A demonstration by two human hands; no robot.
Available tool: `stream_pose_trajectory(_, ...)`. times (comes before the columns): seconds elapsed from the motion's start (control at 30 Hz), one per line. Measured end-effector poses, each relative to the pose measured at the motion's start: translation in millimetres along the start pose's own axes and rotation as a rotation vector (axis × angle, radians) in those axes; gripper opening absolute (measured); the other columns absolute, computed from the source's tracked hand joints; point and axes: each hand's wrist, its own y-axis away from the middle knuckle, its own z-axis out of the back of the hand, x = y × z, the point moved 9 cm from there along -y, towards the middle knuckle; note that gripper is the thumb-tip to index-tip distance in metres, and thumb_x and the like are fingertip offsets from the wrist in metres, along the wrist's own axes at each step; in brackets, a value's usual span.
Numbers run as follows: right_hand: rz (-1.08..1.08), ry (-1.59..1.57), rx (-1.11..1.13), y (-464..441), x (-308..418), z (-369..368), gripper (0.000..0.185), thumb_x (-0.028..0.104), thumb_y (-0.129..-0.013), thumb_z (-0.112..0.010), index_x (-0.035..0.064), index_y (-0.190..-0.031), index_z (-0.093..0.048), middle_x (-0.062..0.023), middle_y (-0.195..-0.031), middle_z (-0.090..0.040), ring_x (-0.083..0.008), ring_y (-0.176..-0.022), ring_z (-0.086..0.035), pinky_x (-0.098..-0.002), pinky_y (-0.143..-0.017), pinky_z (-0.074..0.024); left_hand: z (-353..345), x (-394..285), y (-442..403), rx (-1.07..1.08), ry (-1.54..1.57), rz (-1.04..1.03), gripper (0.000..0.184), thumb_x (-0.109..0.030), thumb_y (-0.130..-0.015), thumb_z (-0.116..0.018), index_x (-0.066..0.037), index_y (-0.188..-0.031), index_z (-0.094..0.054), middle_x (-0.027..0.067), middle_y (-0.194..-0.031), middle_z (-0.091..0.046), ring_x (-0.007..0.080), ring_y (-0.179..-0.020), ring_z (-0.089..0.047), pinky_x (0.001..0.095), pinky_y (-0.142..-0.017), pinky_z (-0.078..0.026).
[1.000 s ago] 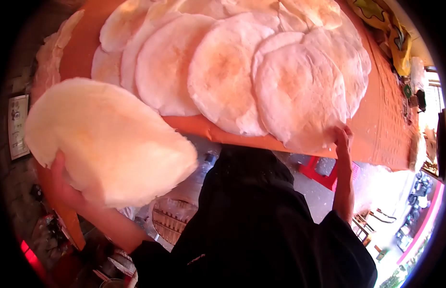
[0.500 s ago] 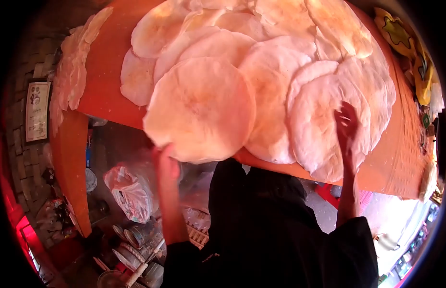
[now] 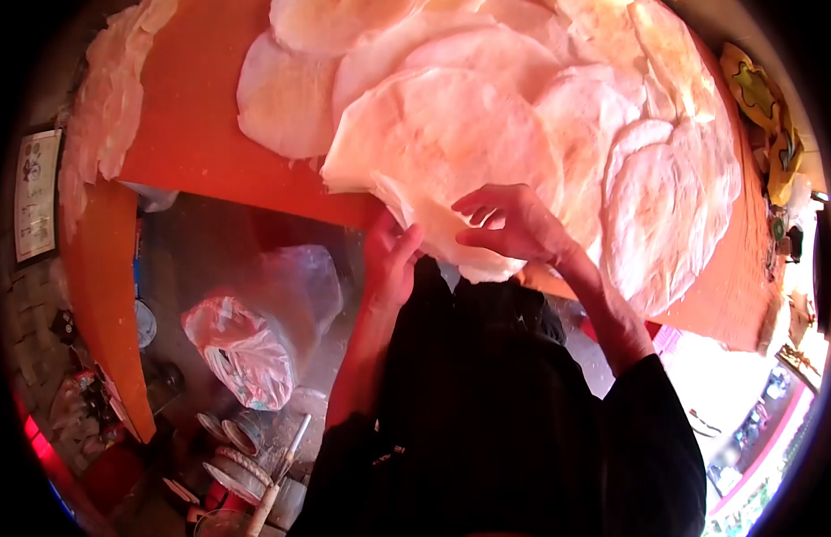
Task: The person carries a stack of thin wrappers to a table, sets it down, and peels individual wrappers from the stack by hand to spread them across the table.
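Note:
A large round flatbread (image 3: pixel 451 134) lies uppermost at the near edge, its front part hanging over the edge and folded at the left. My left hand (image 3: pixel 390 264) holds its near left edge between thumb and fingers. Over the near part of the same flatbread is my right hand (image 3: pixel 523 224), fingers curved and apart; whether the fingertips touch it I cannot tell. More thin flatbreads (image 3: pixel 670 215) overlap beneath and behind it across the orange tabletop (image 3: pixel 227 174).
Another stack of thin sheets (image 3: pixel 111 98) hangs over the table's left side. Below stand a clear plastic bag (image 3: pixel 245 358), metal tins (image 3: pixel 241 470) and a wooden-handled stick (image 3: pixel 265 506). A yellow cloth (image 3: pixel 778 143) lies at the right rear, and a framed paper (image 3: pixel 38 192) is at the left.
My right hand has moved left from the right-hand flatbread to the front one. My left hand has moved right along its edge, and that edge is now folded. The view has shifted.

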Motion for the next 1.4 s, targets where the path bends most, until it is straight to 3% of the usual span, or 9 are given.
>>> stream_pose_trajectory(0.23, -0.150, 0.057, -0.065, 3, 0, -22, 0.047, 0.014, -0.070, -0.079, 0.0036, -0.114, -0.065, -0.0108, -0.102, -0.066, -0.0212, -0.092, -0.064, -0.0332, -0.079, -0.0523, 15, 2, -3, 0.200, 0.017, 0.180, 0.047, -0.018, -0.091, -0.061, 0.001, -0.131, -0.045, 0.0099, -0.121, -0.058, 0.0197, -0.109, -0.058, 0.0328, -0.090, -0.049)
stream_pose_trajectory(0.43, 0.183, 0.302, -0.136, 6, 36, -29, 0.047, 0.016, -0.070, -0.080, 0.0019, -0.113, -0.065, -0.0126, -0.099, -0.067, -0.0228, -0.094, -0.065, -0.0353, -0.079, -0.0529, 6, -5, -10, 0.215, 0.031, 0.227, 0.043, -0.023, -0.094, -0.058, 0.000, -0.128, -0.047, 0.0095, -0.118, -0.059, 0.0199, -0.107, -0.060, 0.0344, -0.089, -0.050)
stream_pose_trajectory(0.6, -0.163, -0.125, -0.139, 7, -12, -22, 0.029, 0.014, -0.080, -0.072, -0.0001, -0.105, -0.068, -0.0131, -0.091, -0.070, -0.0170, -0.081, -0.067, -0.0312, -0.075, -0.0536, 8, -8, -4, 0.095, -0.016, 0.268, 0.037, -0.022, -0.095, -0.056, -0.001, -0.125, -0.050, 0.0086, -0.113, -0.061, 0.0177, -0.103, -0.062, 0.0332, -0.085, -0.054)
stream_pose_trajectory(0.77, 0.250, 0.455, -0.450, 4, 8, -37, 0.011, 0.016, -0.076, -0.070, 0.0058, -0.081, -0.068, -0.0182, -0.068, -0.063, -0.0337, -0.065, -0.063, -0.0392, -0.059, -0.0489, 54, 3, -5, -0.047, -0.271, 0.090, 0.041, -0.017, -0.091, -0.059, -0.001, -0.127, -0.050, 0.0102, -0.115, -0.061, 0.0214, -0.103, -0.062, 0.0347, -0.085, -0.053)
stream_pose_trajectory(0.87, 0.006, 0.627, -0.216, -6, 6, -31, 0.016, 0.014, -0.079, -0.069, 0.0013, -0.088, -0.067, -0.0162, -0.072, -0.063, -0.0220, -0.066, -0.064, -0.0377, -0.062, -0.0495, 69, 7, 1, -0.141, -0.202, 0.117, 0.044, -0.011, -0.089, -0.061, -0.001, -0.130, -0.049, 0.0118, -0.123, -0.058, 0.0237, -0.111, -0.058, 0.0381, -0.094, -0.048)
stream_pose_trajectory(0.93, 0.200, 0.265, -0.299, -2, 24, 2, 0.013, 0.014, -0.079, -0.068, 0.0031, -0.087, -0.067, -0.0140, -0.071, -0.063, -0.0208, -0.066, -0.065, -0.0390, -0.060, -0.0502, 73, -10, 11, -0.177, -0.113, 0.101, 0.045, -0.007, -0.088, -0.059, 0.000, -0.131, -0.048, 0.0122, -0.130, -0.055, 0.0244, -0.116, -0.055, 0.0395, -0.100, -0.044)
stream_pose_trajectory(1.0, -0.041, -0.278, -0.263, 13, 17, 46, 0.015, 0.012, -0.086, -0.065, -0.0022, -0.091, -0.068, -0.0108, -0.078, -0.069, -0.0181, -0.066, -0.068, -0.0307, -0.058, -0.0560, 75, -39, 21, -0.162, -0.086, 0.054, 0.047, -0.004, -0.088, -0.058, 0.001, -0.133, -0.047, 0.0126, -0.132, -0.053, 0.0255, -0.119, -0.053, 0.0400, -0.104, -0.041)
stream_pose_trajectory(1.13, -0.024, -0.595, -0.716, 97, -12, 150, 0.022, 0.014, -0.086, -0.065, -0.0052, -0.096, -0.066, -0.0123, -0.077, -0.068, -0.0184, -0.064, -0.067, -0.0308, -0.057, -0.0549, 128, -72, 11, -0.207, -0.105, 0.104, 0.047, -0.003, -0.087, -0.057, 0.003, -0.133, -0.047, 0.0132, -0.132, -0.054, 0.0266, -0.120, -0.053, 0.0401, -0.104, -0.041)
stream_pose_trajectory(1.4, -0.459, -0.298, -1.267, 290, -216, 181, 0.044, 0.026, -0.080, -0.075, -0.0040, -0.111, -0.063, -0.0102, -0.091, -0.068, -0.0159, -0.076, -0.066, -0.0279, -0.066, -0.0527, 137, -85, -23, -0.241, -0.383, 0.132, 0.047, -0.004, -0.088, -0.056, 0.003, -0.133, -0.046, 0.0128, -0.131, -0.054, 0.0265, -0.118, -0.054, 0.0402, -0.101, -0.042)
